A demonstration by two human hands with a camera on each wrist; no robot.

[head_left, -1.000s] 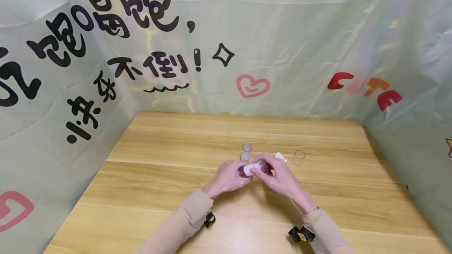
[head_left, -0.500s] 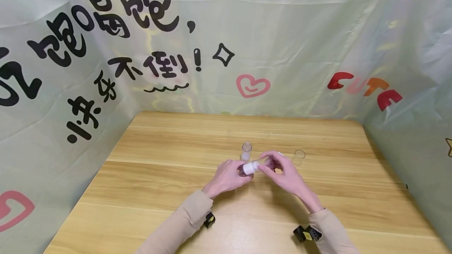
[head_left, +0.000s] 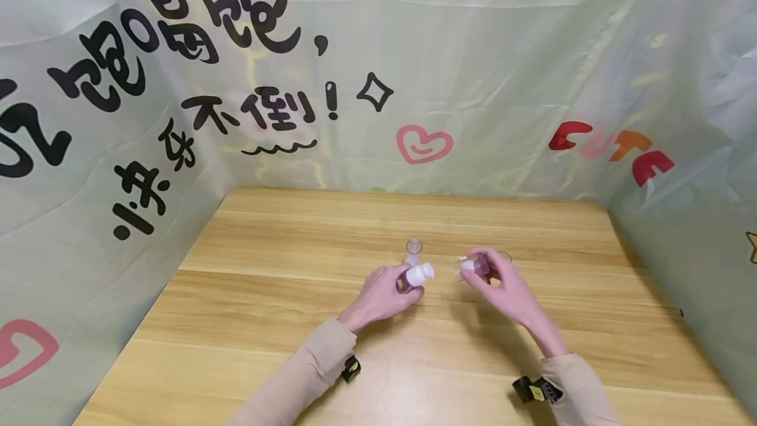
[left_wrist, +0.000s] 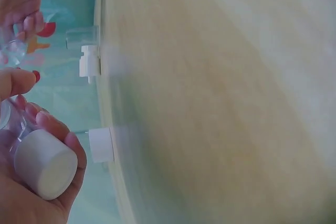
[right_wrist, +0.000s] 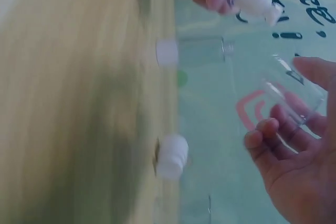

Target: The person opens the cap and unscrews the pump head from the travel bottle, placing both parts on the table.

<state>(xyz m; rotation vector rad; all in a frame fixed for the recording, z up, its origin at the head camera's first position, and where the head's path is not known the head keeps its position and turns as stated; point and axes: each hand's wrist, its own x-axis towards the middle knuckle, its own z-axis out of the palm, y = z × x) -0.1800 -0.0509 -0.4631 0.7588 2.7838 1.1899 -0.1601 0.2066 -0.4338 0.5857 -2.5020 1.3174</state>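
Note:
My left hand grips a small clear bottle with a white pump top, held tilted. Its thick white base faces the camera in the left wrist view. To the right, apart from the pump, my right hand holds a clear cap between thumb and fingers. Behind the left hand stands a second clear bottle with an open threaded neck and a white base.
A loose white pump top sits on the wooden table, mostly hidden behind my right hand in the head view. Another clear cap stands beside it. Printed fabric encloses the table's back and sides.
The right hand has moved away to the right with the clear cap, which came off the bottle's pump top. The left hand has stayed nearly in place, and the white pump is now uncovered.

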